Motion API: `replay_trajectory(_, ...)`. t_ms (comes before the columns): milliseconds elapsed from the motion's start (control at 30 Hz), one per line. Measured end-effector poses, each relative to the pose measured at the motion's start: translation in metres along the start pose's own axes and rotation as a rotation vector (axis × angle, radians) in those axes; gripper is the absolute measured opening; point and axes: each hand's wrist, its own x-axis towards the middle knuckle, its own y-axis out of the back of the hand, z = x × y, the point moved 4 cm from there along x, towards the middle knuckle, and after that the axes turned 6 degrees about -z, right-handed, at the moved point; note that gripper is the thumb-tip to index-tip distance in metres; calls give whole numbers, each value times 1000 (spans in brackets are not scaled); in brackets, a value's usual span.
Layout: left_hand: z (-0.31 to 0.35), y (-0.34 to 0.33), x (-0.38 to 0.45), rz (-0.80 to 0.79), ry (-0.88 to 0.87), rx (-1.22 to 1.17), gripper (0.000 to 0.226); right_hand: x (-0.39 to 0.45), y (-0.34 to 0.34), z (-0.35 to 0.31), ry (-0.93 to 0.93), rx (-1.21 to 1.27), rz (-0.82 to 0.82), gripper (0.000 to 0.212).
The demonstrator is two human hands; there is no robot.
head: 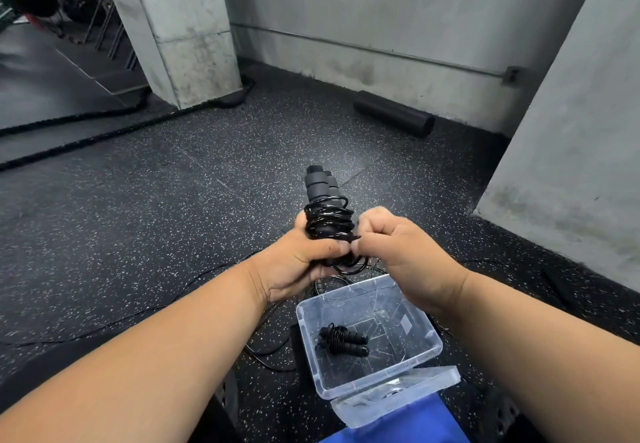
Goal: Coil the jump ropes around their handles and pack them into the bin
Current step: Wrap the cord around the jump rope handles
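Both of my bare forearms fill the lower part of the view, reaching forward over the speckled rubber floor (pixel 145 200). Between my hands I hold a black jump rope (pixel 327 214): its two foam handles (pixel 318 184) are pressed side by side and point up and away from me, and the thin glossy cord is wound around their lower half in loose, uneven loops, with a few turns sagging below my fingers.

Below my right wrist sits a clear plastic bin (pixel 420 354) on the floor, its lid (pixel 398 396) lying against the near rim, over something blue (pixel 408 427). Inside it lies one coiled jump rope (pixel 343 338), handles together and cord wrapped round one end. More loose black cord (pixel 266 352) trails across the floor to the left of the bin and behind it.

My left hand (pixel 298 262) is closed around the base of the handles, thumb laid across the coils. My right hand (pixel 398 248) is curled into a loose fist just beside it, fingertips pinching the cord at the right side of the bundle, touching my left thumb.

Farther off, a black foam roller (pixel 393 117) lies by the concrete wall, and a thick battle rope (pixel 104 131) runs round a concrete pillar (pixel 180 27).
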Motion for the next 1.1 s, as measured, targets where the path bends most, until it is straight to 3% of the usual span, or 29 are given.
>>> replay_trajectory(200, 2, 0, 2, 16, -29, 121, 78, -5, -7, -2, 33, -196, -13, 29)
replay_trajectory(300, -1, -2, 4, 18, -85, 156, 68, -7, -14, -8, 146, -550, -63, 25)
replay_trajectory(367, -6, -1, 3, -13, -46, 144, 73, -10, -19, -15, 256, -744, -75, 21)
replay_trajectory(433, -9, -2, 0, -37, 3, 133, 65, -13, -19, -16, 200, -644, -109, 22)
replay_trajectory(500, -9, -5, -3, -72, 33, 96, 49, -12, -14, -14, 45, -263, -120, 22)
replay_trajectory(600, -7, -10, 0, -139, 17, -44, 49, -6, -7, -12, -57, 254, -99, 17)
replay_trajectory(700, -3, -14, 0, -204, 3, -92, 46, -3, -2, -11, -104, 451, -109, 30)
replay_trajectory(767, -2, -16, 0, -231, 19, -93, 49, -2, 0, -12, -71, 401, -108, 18)
replay_trajectory(900, -7, -22, -5, -194, 82, 40, 61, 1, 15, -13, 2, -106, 23, 14)
replay_trajectory(1033, -18, -26, -9, -203, 119, 64, 96, 2, 24, -5, -1, -94, 108, 8)
replay_trajectory(1100, -20, -30, -11, -154, 109, 80, 101, 4, 21, 2, -23, -59, 103, 9)
